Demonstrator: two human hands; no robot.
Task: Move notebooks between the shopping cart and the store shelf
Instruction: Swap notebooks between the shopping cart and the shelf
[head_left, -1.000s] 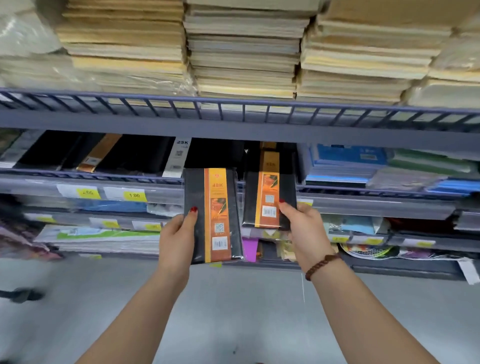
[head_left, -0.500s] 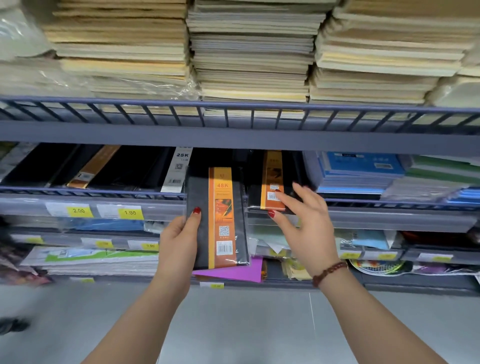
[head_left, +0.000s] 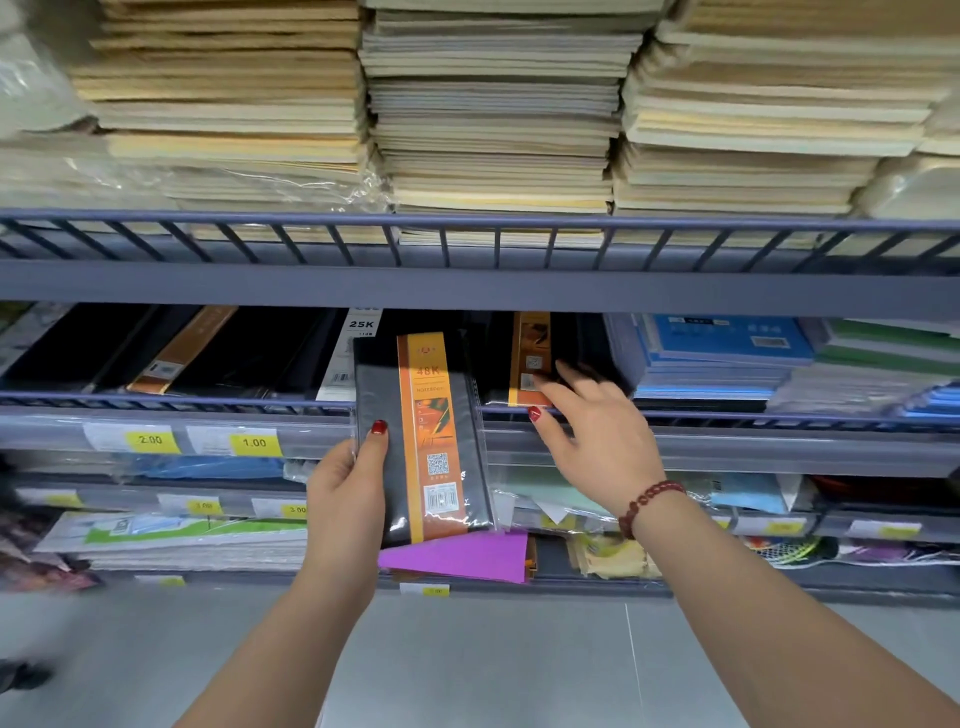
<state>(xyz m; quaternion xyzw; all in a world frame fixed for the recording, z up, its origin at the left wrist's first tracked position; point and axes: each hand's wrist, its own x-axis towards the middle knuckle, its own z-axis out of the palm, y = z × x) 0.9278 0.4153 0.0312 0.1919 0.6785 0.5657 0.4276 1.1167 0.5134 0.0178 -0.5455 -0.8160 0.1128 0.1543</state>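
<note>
Left hand (head_left: 348, 499) has a firm grip on a black notebook (head_left: 423, 441): thumb flat on the front cover, red nail showing, the other fingers hidden behind it. The notebook is held nearly upright, tipped a touch to the left, in the air in front of the middle shelf (head_left: 208, 402) and crossing its front rail. It sits in a clear wrapper with an orange band down the cover; "48K" reads clearly, the smaller print does not.

Over to the right hand (head_left: 597, 431): fingers stretched out, holding nothing. The fingertips (head_left: 550, 384) reach a second notebook (head_left: 530, 364), black with the same orange band, lying on the middle shelf just behind the front rail. Motion blur smears them, so I cannot tell whether they press on it or only brush it. The far end of that notebook is lost in shadow under the upper shelf (head_left: 467, 280). A bead bracelet (head_left: 649, 499) circles the right wrist.

Left of it on the same shelf lie more dark notebooks, one marked with a white "25K" label (head_left: 361, 325); to the right, a blue stack (head_left: 727, 353). Yellow price tags (head_left: 254, 443) line the front edge. Above, pale paper stacks (head_left: 493, 130) run out of the top of the view. Below the held notebook a purple sheet (head_left: 467, 558) pokes out. A dark blurred shape sits at the lower left, unreadable.
</note>
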